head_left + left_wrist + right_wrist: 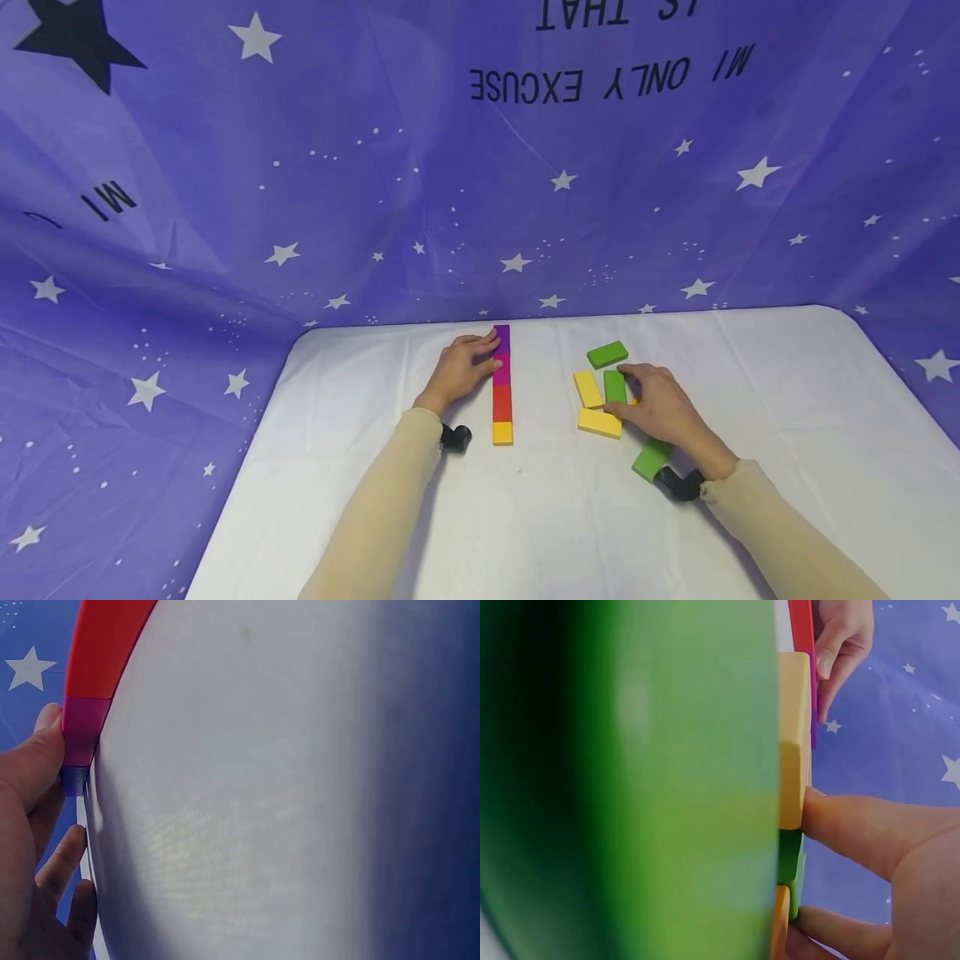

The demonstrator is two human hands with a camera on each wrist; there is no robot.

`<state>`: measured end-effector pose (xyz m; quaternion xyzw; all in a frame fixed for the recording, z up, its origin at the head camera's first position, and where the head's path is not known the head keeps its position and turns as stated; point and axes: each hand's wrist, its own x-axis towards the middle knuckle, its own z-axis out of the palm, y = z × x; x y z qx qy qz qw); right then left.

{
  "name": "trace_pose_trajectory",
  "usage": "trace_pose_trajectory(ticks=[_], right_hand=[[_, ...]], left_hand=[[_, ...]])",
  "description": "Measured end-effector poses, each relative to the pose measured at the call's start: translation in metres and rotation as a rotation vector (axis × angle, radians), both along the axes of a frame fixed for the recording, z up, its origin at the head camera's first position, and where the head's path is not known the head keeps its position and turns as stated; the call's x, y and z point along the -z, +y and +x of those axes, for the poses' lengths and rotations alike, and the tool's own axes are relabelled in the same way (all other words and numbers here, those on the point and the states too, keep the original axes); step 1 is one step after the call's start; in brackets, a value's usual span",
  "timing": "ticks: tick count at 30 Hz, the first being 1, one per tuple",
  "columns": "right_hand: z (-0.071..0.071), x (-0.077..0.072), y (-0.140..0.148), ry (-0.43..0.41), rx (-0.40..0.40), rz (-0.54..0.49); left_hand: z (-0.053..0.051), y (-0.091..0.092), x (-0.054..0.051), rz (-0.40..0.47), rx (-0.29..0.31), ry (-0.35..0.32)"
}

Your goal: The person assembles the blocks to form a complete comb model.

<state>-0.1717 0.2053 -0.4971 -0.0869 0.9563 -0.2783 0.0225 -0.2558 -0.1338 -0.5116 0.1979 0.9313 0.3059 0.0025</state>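
A straight row of blocks lies on the white table: a purple block [502, 338], a magenta block [502, 371], a red block [502, 403] and a yellow-orange block [502, 433] at the near end. My left hand [459, 368] rests against the row's left side, thumb at the magenta block and fingers by the purple one. To the right, my right hand [660, 404] pinches a green block [614, 387] between thumb and fingers at its two ends. Yellow blocks [588, 389] lie close beside it. A blurred green block [682, 780] fills much of the right wrist view.
Another green block [607, 354] lies behind the group, and one more green block [651, 460] sits under the right wrist. A yellow block [599, 422] lies in front. Black wrist-camera mounts [455, 438] hang below the sleeves. A purple-blue starry cloth [450, 167] hangs behind the table.
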Motion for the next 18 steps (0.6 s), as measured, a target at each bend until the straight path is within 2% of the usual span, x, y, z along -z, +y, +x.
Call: trace_pose_trajectory(ticks=[9,18], right_hand=[[0.002,0.0031,0.001,0.034,0.03,0.008],[0.0079,-0.0059,-0.0001,0.073,0.074,-0.009]], left_hand=[[0.0016,-0.0006,-0.0004,-0.004,0.001,-0.009],[0.0015,-0.0007,-0.0009,-0.008,0.003,0.004]])
